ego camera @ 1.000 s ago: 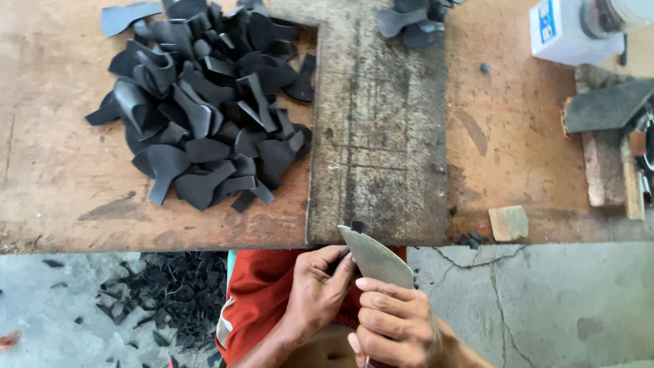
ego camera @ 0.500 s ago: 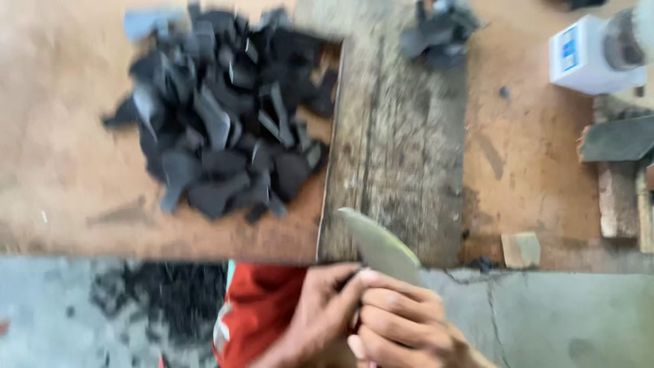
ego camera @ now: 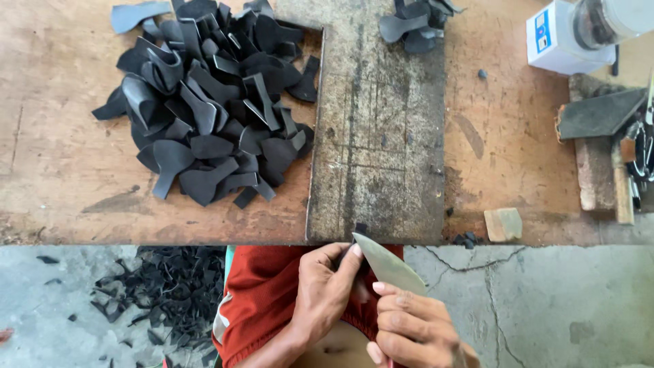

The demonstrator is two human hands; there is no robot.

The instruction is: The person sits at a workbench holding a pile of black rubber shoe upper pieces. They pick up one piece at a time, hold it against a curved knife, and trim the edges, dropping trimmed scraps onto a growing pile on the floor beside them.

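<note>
while the person sits at the lower middle of the frame, the left hand [ego camera: 325,293] pinches a small dark piece [ego camera: 359,230] near the counter edge, with a broad grey blade [ego camera: 390,266] held against it by the right hand [ego camera: 411,327]. the left grip is pressed together on the piece, thumb and fingertips closed; the right grip is wrapped shut around the lower end of the blade, whose handle is hidden. most of the piece is hidden behind the fingers and the blade.

judging by the loose pile of black cut pieces [ego camera: 204,109] in the upper left of the frame, this material looks thin, light and flexible, like rubber or leather: many pieces curl and fold over each other. it would likely bend under pressure and is not fragile, so a firm pinch close to the cutting edge seems the best hold. the blade looks stiff, with a bare edge, and is best held by its handle.

a worn dark cutting board [ego camera: 378,136] lies in the middle of the wooden counter [ego camera: 61,170]. a smaller heap of black pieces [ego camera: 415,24] sits at the top centre. a white box [ego camera: 555,44] stands at the upper right, with a cylinder on top of it; its contents cannot be seen. a small tan block [ego camera: 503,223] rests near the counter edge. black offcuts [ego camera: 170,293] litter the grey floor at lower left.
</note>
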